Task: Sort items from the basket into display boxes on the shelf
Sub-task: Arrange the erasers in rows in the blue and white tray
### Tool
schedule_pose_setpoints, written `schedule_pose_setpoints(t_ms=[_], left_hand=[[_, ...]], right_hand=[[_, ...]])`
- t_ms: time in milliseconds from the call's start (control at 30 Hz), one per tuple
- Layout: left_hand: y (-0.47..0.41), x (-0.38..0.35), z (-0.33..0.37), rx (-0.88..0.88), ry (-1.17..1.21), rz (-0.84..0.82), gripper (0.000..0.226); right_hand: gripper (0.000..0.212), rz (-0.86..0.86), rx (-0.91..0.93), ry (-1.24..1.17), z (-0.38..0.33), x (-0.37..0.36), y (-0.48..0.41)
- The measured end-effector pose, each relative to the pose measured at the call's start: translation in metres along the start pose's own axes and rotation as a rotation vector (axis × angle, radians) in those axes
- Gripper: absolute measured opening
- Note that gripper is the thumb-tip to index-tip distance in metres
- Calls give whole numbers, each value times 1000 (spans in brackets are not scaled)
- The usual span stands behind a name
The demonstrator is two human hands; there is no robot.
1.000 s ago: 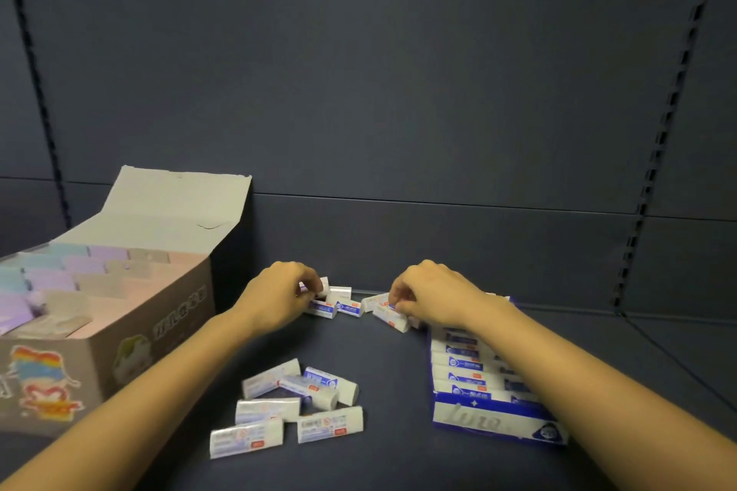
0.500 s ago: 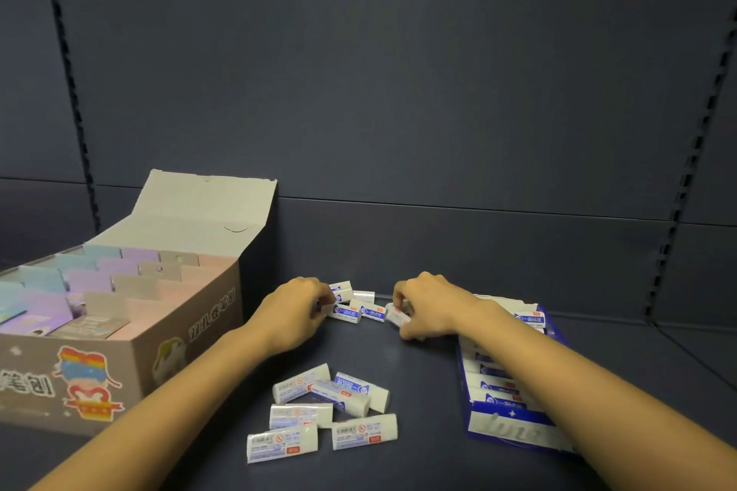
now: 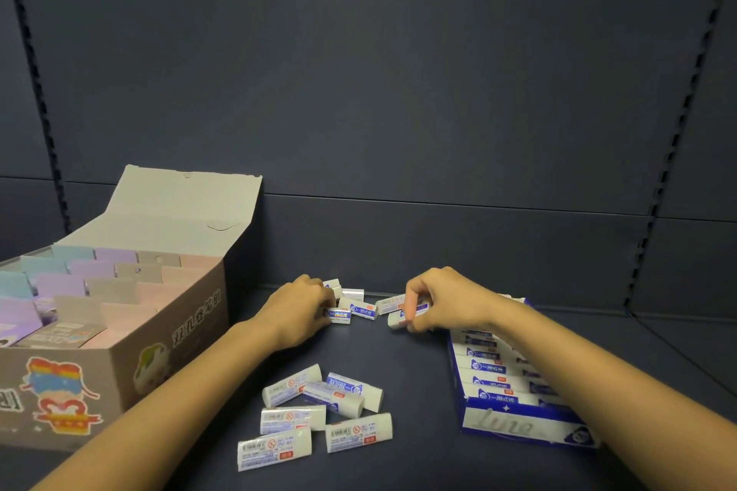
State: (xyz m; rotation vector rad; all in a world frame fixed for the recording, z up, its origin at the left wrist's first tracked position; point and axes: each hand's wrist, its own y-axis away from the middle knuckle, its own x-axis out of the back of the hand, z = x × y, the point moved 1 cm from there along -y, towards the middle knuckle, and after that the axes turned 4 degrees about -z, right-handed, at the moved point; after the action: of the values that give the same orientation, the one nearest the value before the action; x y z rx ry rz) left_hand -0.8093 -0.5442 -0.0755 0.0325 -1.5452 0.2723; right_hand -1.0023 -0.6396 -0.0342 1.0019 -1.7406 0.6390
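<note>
At rear, L hand [image 3: 297, 311] pinches eraser [image 3: 339, 317], R hand [image 3: 448, 301] prob. grips 2nd eraser [image 3: 396, 320] by blue box [image 3: 518, 426]

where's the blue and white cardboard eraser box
In the head view, the blue and white cardboard eraser box sits on the shelf's right side, under the right forearm, right of the loose white erasers.

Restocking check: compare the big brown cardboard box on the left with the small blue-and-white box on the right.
The brown cardboard box is far bigger than the blue-and-white box. The brown box has a tall lid flap standing open; the blue-and-white box shows none. The brown box holds pastel packs in rows; the blue-and-white box holds blue-labelled white erasers. Both sit open on the dark shelf.
</note>
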Motion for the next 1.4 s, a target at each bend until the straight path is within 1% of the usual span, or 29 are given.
schedule_pose_setpoints(t_ms=[100, 200, 333, 500, 533, 600, 700, 833, 900, 1067, 1233, 1400], left_hand=[[2, 2, 0, -4, 0, 6, 26], [7, 7, 0, -14, 31, 23, 27], [14, 14, 2, -42, 75, 49, 26], [22, 21, 8, -71, 145, 66, 25], [24, 23, 10, -79, 157, 63, 25], [25, 29, 13, -96, 193, 66, 25], [24, 38, 22, -130, 261, 86, 22], [14, 47, 42, -184, 325, 112, 18], [7, 47, 56, -215, 353, 118, 17], [-12, 38, 96, -266, 369, 72, 18], [-31, 29, 123, -254, 342, 26, 20], [-45, 24, 143, -227, 312, 29, 20]], right_hand=[[22, -19, 16, 61, 1, -5, 0], [14, -25, 37, 146, -2, -9, -2], [18, -32, 45, 145, -4, -12, -3], [37, -44, 26, 145, -7, -16, -3], [38, -28, 30, 145, -9, -14, -2], [33, 16, 47, 115, -11, -8, 0], [25, 56, 58, -22, -6, 6, 11], [24, 163, 27, -125, 16, 27, 35], [24, 201, -15, -138, 30, 35, 49], [24, 166, -125, -100, 63, 40, 74], [22, 227, -164, -96, 81, 42, 87], [22, 294, -187, -88, 92, 36, 88]])
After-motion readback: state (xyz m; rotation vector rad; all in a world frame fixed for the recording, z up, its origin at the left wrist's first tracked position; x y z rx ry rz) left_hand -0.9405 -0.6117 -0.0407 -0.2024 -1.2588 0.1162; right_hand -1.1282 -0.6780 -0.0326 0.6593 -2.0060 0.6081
